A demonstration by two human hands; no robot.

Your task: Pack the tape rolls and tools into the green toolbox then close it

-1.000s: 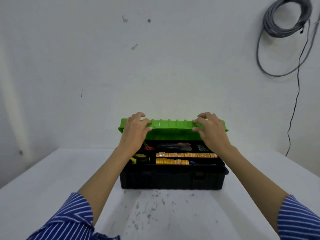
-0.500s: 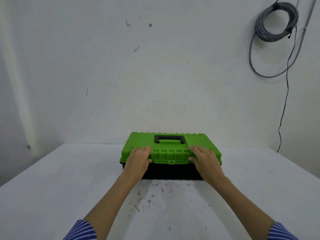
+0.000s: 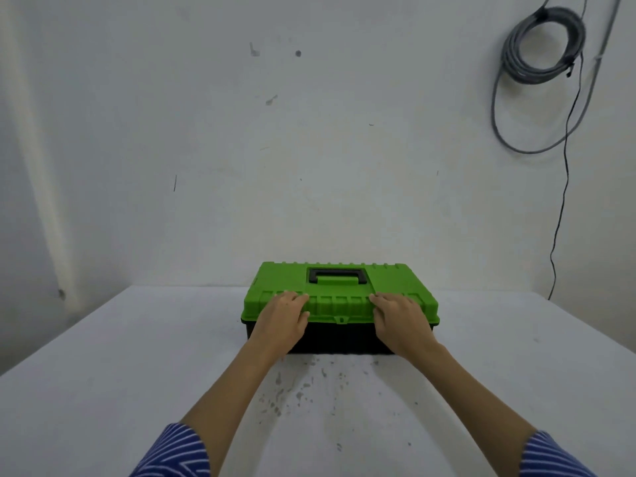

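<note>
The green toolbox (image 3: 389,282) stands at the far middle of the white table (image 3: 137,356), its lid down on the black base (image 3: 339,339). A black carry handle (image 3: 337,275) lies flat in the lid's top. My left hand (image 3: 284,316) grips the lid's front edge on the left, fingers on top and thumb at the rim. My right hand (image 3: 399,318) holds the same edge on the right. A small green latch tab (image 3: 340,319) sits between the hands. The tape rolls and tools are hidden inside.
The table meets a white wall just behind the toolbox. A grey coiled cable (image 3: 543,46) hangs on the wall at the upper right, with a thin black wire (image 3: 561,215) running down. Dark specks mark the tabletop in front of the box.
Both hands brought the lid from upright down onto the base, covering the contents. Since half a second ago the hands and lid have barely moved.
</note>
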